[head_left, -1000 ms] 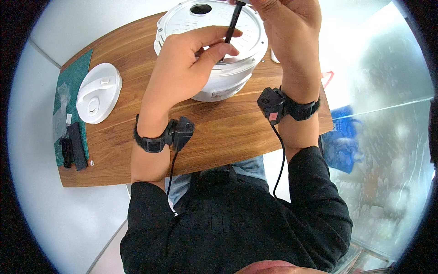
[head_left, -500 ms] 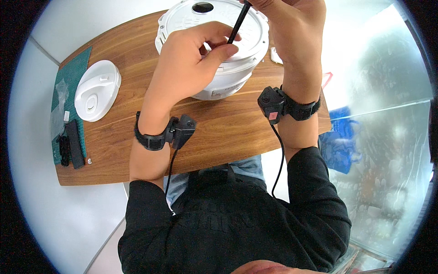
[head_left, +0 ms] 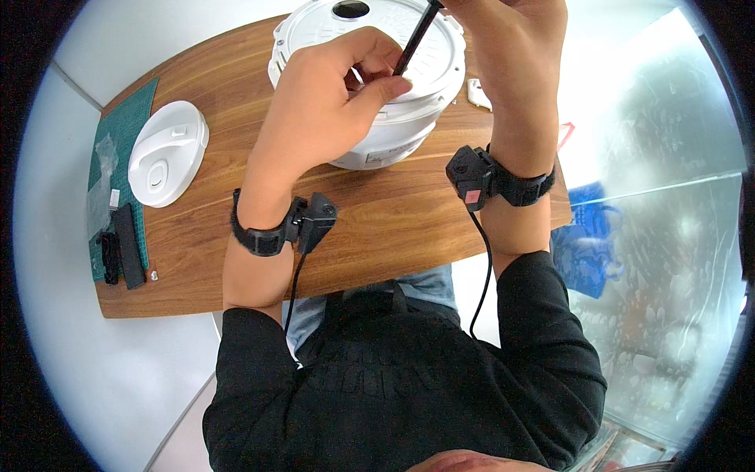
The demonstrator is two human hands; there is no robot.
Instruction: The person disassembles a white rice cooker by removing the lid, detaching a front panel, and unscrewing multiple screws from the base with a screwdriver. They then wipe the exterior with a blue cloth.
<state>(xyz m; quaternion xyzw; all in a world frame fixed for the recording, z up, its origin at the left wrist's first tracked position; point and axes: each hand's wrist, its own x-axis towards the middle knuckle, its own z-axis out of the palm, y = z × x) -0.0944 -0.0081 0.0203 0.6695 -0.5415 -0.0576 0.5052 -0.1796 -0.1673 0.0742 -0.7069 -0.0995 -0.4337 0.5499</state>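
A slim black screwdriver (head_left: 417, 38) slants over the lid of a round white appliance, like a rice cooker (head_left: 377, 161). My left hand (head_left: 311, 118) pinches its lower end between thumb and fingers, close above the lid. At the upper end, my right hand (head_left: 515, 55) is closed on it, with the fingertips partly cut off by the top edge of the picture. The screwdriver's tip is hidden behind my left fingers. A dark oval opening (head_left: 351, 9) shows in the lid's far part. Both wrists wear black straps with small black boxes and cables.
On the wooden table (head_left: 377, 228), an oval white cover (head_left: 169, 153) lies left, partly over a green mat (head_left: 135, 106). A clear plastic bag (head_left: 102, 177), a black bar (head_left: 130, 246) and a tiny shiny piece (head_left: 154, 276) are nearby. Right of the cooker lies a white part (head_left: 478, 94).
My left hand has risen slightly. The screwdriver and my right hand have shifted a little to the right, showing more of the white part behind. Both hands keep their hold.
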